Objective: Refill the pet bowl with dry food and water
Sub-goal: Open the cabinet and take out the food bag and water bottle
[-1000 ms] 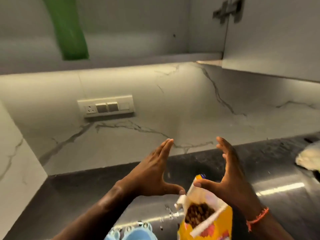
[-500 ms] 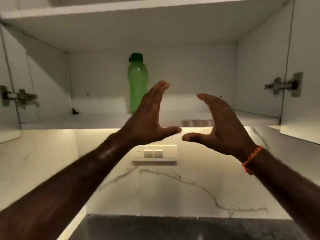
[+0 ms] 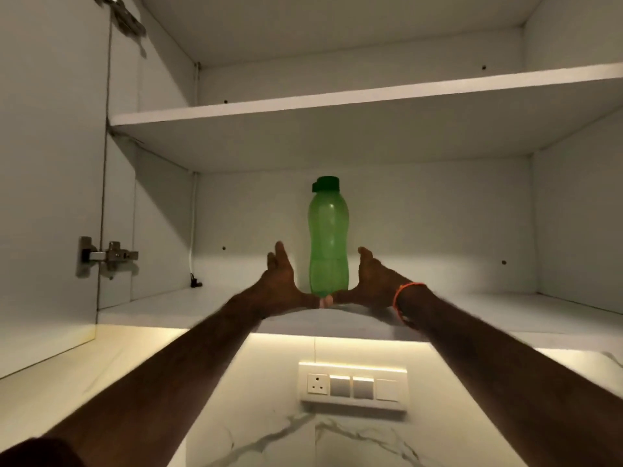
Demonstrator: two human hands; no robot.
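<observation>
A green plastic bottle (image 3: 328, 237) with a dark green cap stands upright on the lower shelf (image 3: 161, 306) of an open wall cupboard. My left hand (image 3: 281, 281) is just left of the bottle's base with fingers straight and pointing up. My right hand (image 3: 372, 279), with an orange band at the wrist, mirrors it on the bottle's right. Both thumbs reach toward each other in front of the bottle's foot. Neither palm visibly touches the bottle. The pet bowl and the food box are out of view.
The upper shelf (image 3: 303, 107) spans the cupboard above the bottle. An open door with a metal hinge (image 3: 108, 256) stands at the left. Below the cupboard a switch plate (image 3: 352, 387) sits on the lit marble wall.
The view has tilted up from the counter, bowl and food box to the cupboard. Both hands rose and reached forward to either side of the green bottle.
</observation>
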